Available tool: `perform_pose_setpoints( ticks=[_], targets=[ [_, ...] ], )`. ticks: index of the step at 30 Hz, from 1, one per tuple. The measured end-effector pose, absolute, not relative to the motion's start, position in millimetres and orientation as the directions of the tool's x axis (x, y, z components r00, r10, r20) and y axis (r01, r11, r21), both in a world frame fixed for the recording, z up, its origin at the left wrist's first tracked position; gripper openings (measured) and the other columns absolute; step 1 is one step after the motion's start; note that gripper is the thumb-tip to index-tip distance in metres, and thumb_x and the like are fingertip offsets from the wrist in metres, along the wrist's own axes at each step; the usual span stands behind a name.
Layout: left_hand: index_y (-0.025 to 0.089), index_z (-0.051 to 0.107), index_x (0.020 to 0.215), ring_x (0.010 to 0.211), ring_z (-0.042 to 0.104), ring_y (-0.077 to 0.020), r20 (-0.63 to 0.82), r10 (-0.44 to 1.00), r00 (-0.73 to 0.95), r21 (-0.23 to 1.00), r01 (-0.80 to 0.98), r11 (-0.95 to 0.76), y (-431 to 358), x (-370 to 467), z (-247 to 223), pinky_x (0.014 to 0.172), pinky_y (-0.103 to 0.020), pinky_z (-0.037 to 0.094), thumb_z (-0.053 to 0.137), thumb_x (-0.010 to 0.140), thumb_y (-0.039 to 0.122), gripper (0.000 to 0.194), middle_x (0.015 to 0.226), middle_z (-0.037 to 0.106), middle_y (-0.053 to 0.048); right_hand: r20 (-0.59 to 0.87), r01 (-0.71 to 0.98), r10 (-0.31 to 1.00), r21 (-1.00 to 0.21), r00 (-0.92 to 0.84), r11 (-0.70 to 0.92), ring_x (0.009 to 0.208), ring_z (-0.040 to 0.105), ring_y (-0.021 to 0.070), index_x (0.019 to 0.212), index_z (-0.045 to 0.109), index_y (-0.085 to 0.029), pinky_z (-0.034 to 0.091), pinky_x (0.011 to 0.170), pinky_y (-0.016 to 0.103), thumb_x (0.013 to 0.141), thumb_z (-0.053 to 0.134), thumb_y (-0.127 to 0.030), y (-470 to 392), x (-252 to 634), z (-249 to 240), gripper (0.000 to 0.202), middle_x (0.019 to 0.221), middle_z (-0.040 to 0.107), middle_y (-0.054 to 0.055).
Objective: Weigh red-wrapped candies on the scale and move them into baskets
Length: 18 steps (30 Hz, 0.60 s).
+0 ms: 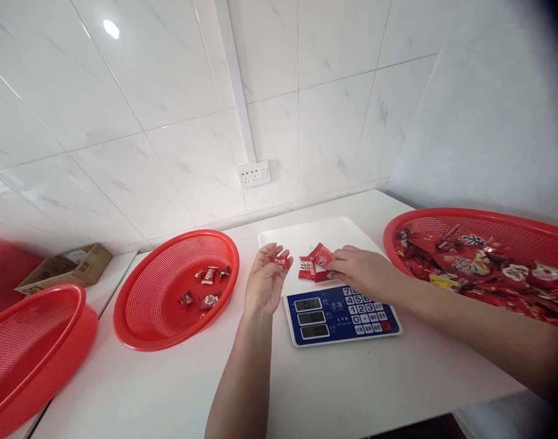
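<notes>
My left hand [266, 277] is closed on a small red wrapped candy [279, 261], held up at the left edge of the weighing scale's white pan [279, 238]. Over the pan, my right hand [354, 268] has its fingers bent down on several red snack packets [319, 256] lying there. Its fingertips touch the packets at their right side and are partly hidden, but they seem to grip one. In front of the pan is the scale's blue panel [338, 332] with number keys and displays.
A red mesh basket [141, 286] with several wrapped sweets stands left of the scale. To the right is another red basket [480, 214] full of red packets. A third red basket [72, 353] and a cardboard box [89, 268] are at far left. A socket [254, 174] is on the tiled wall.
</notes>
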<state>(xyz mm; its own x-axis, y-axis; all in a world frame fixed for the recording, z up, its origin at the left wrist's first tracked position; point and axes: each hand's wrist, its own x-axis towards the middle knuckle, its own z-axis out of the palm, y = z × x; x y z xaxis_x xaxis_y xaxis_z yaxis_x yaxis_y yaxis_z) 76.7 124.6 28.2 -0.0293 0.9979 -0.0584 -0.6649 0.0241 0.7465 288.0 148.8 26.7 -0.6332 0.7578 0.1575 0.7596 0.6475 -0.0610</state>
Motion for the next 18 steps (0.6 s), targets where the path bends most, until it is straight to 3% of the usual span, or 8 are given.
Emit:
perform_pose_setpoints(
  ticks=[3,5,7,9,11,14,18],
  targets=[
    [0.021,0.055,0.097,0.104,0.059,-0.0152,0.007,1.0,0.005,0.821,-0.571,-0.003,120.5,80.0,28.6,0.095,-0.032,0.042,0.058,0.066,0.003,0.036,0.103,0.06,-0.001,0.179,0.805,0.802,-0.075,-0.569,0.588,0.091,0.056,0.0254,0.104,0.067,-0.023,0.046,0.064,0.034,0.086,0.041,-0.018,148.9,288.6,26.3,0.031,0.097,0.067,0.009],
    [0.021,0.054,0.098,0.104,0.059,-0.015,0.053,0.998,0.018,0.886,-0.461,-0.039,117.7,82.2,28.7,0.094,-0.031,0.042,0.061,0.07,0.009,0.031,0.107,0.061,-0.002,0.208,0.818,0.838,-0.197,-0.504,0.541,0.097,0.056,0.0263,0.107,0.065,-0.024,0.047,0.068,0.036,0.085,0.043,-0.021,146.1,286.0,29.0,0.031,0.105,0.066,0.009],
    [0.02,0.056,0.096,0.101,0.059,-0.0146,0.109,0.992,0.06,0.939,-0.333,-0.083,115.6,85.2,28.2,0.092,-0.03,0.042,0.063,0.073,0.014,0.024,0.106,0.062,-0.003,0.159,0.75,0.878,-0.466,-0.452,0.47,0.097,0.058,0.0244,0.109,0.064,-0.026,0.049,0.073,0.037,0.086,0.046,-0.03,140.5,281.0,36.0,0.029,0.106,0.066,0.006],
    [0.019,0.057,0.094,0.099,0.059,-0.0153,0.151,0.979,0.137,0.961,-0.254,-0.112,114.3,89.5,26.5,0.09,-0.031,0.043,0.063,0.075,0.016,0.02,0.105,0.064,-0.004,0.029,0.557,0.889,-0.769,-0.458,0.312,0.093,0.062,0.0212,0.113,0.061,-0.027,0.05,0.075,0.036,0.086,0.047,-0.041,133.9,275.0,45.4,0.033,0.104,0.067,0.004],
    [0.02,0.057,0.095,0.102,0.058,-0.0167,0.184,0.964,0.19,0.962,-0.236,-0.137,113.4,95.1,23.7,0.09,-0.032,0.044,0.062,0.076,0.016,0.02,0.109,0.063,-0.005,-0.07,0.349,0.872,-0.93,-0.484,0.118,0.09,0.064,0.019,0.116,0.059,-0.026,0.051,0.076,0.034,0.084,0.05,-0.045,129.5,270.6,53.2,0.038,0.1,0.068,0.004],
    [0.021,0.058,0.099,0.105,0.057,-0.0176,0.213,0.956,0.199,0.963,-0.207,-0.172,112.4,103.7,17.4,0.092,-0.034,0.043,0.062,0.077,0.016,0.024,0.11,0.063,-0.005,-0.108,0.2,0.888,-0.98,-0.446,-0.019,0.084,0.065,0.0171,0.104,0.061,-0.021,0.051,0.076,0.033,0.08,0.058,-0.041,131.4,269.6,55.2,0.032,0.091,0.069,0.004],
    [0.023,0.057,0.11,0.105,0.058,-0.0201,0.193,0.967,0.164,0.979,-0.097,-0.179,112.2,108.4,9.6,0.092,-0.036,0.044,0.059,0.08,0.017,0.031,0.113,0.063,-0.006,-0.146,0.169,0.904,-0.982,-0.401,-0.084,0.074,0.066,0.0158,0.088,0.06,-0.018,0.052,0.072,0.033,0.076,0.062,-0.037,145.6,273.3,44.5,0.023,0.083,0.069,0.004]
  ],
)
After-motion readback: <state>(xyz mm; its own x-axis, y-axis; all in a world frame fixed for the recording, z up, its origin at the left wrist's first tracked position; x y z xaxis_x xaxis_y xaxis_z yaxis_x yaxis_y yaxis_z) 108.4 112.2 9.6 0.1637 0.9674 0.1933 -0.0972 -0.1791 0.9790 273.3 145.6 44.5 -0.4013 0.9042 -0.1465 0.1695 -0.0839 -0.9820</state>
